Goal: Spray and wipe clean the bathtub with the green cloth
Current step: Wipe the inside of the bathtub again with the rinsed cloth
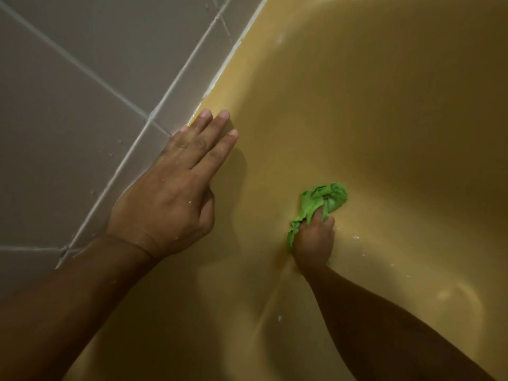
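Observation:
The yellow bathtub (pixel 371 111) fills the right and lower part of the head view. My left hand (pixel 176 193) lies flat with straight fingers on the tub's rim, beside the tiled wall. Down inside the tub, my right hand (pixel 313 243) grips the bunched green cloth (pixel 319 204) and presses it against the tub's inner side. Part of the cloth is hidden under my fingers. No spray bottle is in view.
Grey wall tiles (pixel 82 105) with pale grout cover the left side, meeting the tub along a white sealant line (pixel 236 48). Small white foam specks (pixel 356 237) and water drops dot the tub surface near the cloth.

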Motion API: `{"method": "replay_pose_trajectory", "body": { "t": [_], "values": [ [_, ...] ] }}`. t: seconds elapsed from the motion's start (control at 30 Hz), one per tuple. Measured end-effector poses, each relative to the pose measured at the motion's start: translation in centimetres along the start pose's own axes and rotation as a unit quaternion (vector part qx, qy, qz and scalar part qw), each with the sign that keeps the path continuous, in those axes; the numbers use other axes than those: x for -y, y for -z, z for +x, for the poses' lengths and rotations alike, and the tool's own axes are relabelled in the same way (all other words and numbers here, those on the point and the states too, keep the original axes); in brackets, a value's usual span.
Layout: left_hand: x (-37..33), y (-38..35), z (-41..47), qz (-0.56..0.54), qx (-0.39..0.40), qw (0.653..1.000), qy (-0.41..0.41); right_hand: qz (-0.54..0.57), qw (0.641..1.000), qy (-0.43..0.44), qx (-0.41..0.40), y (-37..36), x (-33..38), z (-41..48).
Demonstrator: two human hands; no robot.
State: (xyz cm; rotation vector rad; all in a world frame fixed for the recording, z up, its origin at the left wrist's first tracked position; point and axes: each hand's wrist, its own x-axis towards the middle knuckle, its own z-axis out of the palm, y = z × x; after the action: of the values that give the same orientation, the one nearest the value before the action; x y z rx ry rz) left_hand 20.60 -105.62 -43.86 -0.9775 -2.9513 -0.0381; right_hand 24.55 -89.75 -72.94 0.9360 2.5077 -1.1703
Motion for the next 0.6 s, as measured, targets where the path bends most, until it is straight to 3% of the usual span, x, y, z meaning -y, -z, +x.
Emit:
{"method": "replay_pose_trajectory", "body": {
  "t": [0.13, 0.37, 0.47, 0.6],
  "values": [
    [0.1, -0.1, 0.5, -0.002, -0.006, 1.000, -0.009, -0.185, 0.971, 0.114, 0.101, 2.1, -3.8, -0.7],
    [0.2, -0.3, 1.5, -0.002, -0.022, 1.000, -0.020, -0.394, 0.826, 0.326, 0.238, 8.6, -6.9, 1.0],
    [0.5, -0.5, 2.0, 0.002, -0.015, 1.000, -0.012, -0.453, 0.751, 0.428, 0.217, 11.3, -5.6, 3.0],
    [0.8, -0.7, 2.6, 0.015, -0.002, 1.000, -0.018, -0.515, 0.671, 0.521, 0.114, 16.0, -0.9, 7.8]
  ]
}}
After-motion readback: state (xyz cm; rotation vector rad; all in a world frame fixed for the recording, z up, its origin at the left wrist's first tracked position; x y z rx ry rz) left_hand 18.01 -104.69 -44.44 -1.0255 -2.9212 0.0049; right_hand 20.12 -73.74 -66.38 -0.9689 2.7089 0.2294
